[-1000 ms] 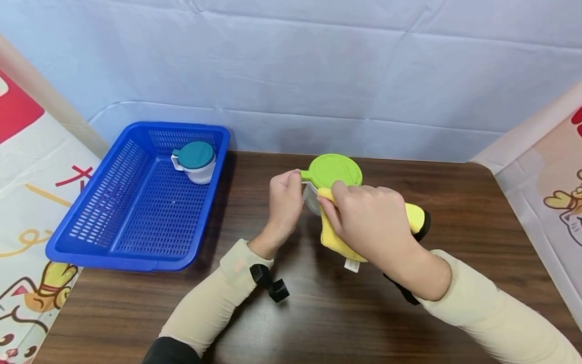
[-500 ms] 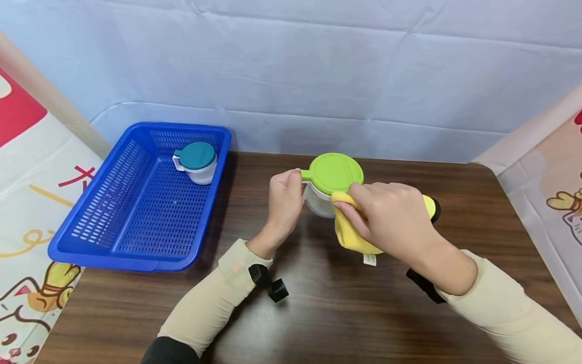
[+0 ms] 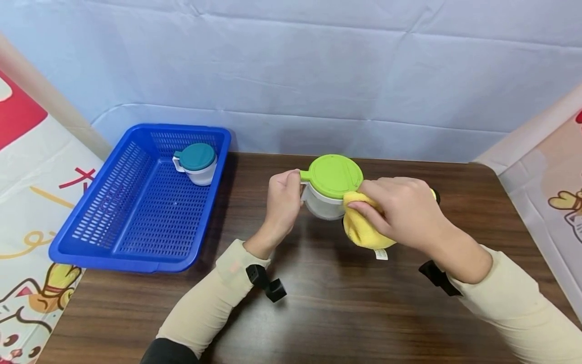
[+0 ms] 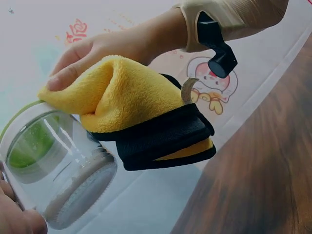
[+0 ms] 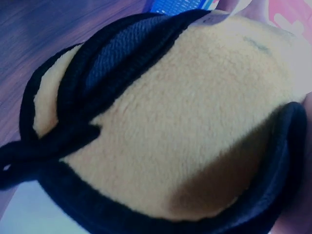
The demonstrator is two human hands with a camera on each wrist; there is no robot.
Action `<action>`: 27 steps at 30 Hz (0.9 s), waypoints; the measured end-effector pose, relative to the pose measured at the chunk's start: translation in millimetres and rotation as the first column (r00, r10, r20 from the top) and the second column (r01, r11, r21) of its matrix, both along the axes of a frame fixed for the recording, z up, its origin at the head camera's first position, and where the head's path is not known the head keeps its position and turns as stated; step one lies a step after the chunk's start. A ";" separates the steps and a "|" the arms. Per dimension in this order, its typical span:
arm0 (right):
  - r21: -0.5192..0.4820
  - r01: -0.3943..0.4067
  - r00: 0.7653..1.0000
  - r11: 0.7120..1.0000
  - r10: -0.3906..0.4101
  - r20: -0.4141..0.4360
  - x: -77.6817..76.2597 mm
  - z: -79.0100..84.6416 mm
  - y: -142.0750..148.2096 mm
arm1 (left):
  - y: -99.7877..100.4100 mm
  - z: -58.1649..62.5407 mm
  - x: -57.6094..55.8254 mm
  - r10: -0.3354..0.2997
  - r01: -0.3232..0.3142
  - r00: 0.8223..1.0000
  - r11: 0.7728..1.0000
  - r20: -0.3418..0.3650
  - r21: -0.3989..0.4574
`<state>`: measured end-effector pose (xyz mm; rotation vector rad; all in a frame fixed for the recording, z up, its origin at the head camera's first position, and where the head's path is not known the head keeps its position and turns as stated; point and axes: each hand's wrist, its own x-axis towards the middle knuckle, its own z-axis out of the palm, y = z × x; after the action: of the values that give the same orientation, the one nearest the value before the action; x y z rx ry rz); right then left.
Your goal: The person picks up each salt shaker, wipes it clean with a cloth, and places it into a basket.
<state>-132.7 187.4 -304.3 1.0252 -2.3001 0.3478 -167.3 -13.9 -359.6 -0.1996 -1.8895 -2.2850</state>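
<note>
Wooden table (image 3: 327, 318), pale backdrop (image 3: 291, 65) behind. Toward far edge: green-lidded jar (image 3: 331, 188), gripped at one side in left hand (image 3: 282, 199). Yellow cloth (image 3: 364, 230) pinched in right hand (image 3: 402, 210), touching jar. Leftward, blue basket (image 3: 123, 262), teal-lidded jar (image 3: 198, 163) inside.

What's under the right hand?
A yellow cloth, held by the right hand at the side of the green-lidded jar. The hand hides some of the cloth, and the cloth covers part of the jar's side.
</note>
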 end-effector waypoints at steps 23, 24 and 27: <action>-0.007 -0.067 0.996 0.998 0.066 -0.055 -17.8 -8.8 19.0 | -3.1 1.4 -0.3 -0.034 0.033 0.999 0.999 0.023 0.014; -0.009 -0.065 0.996 0.998 0.064 -0.055 -18.4 -9.1 19.0 | -3.2 1.3 -0.7 -0.032 0.032 0.999 0.999 0.024 0.020; -0.007 -0.056 0.997 0.998 0.055 -0.054 -20.3 -10.1 19.0 | -3.7 1.2 -1.2 -0.032 0.031 0.999 0.999 0.030 0.033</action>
<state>-153.0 206.4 -314.4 1.0829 -2.2240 0.3472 -168.5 -17.6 -358.3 -0.1929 -1.8752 -2.3504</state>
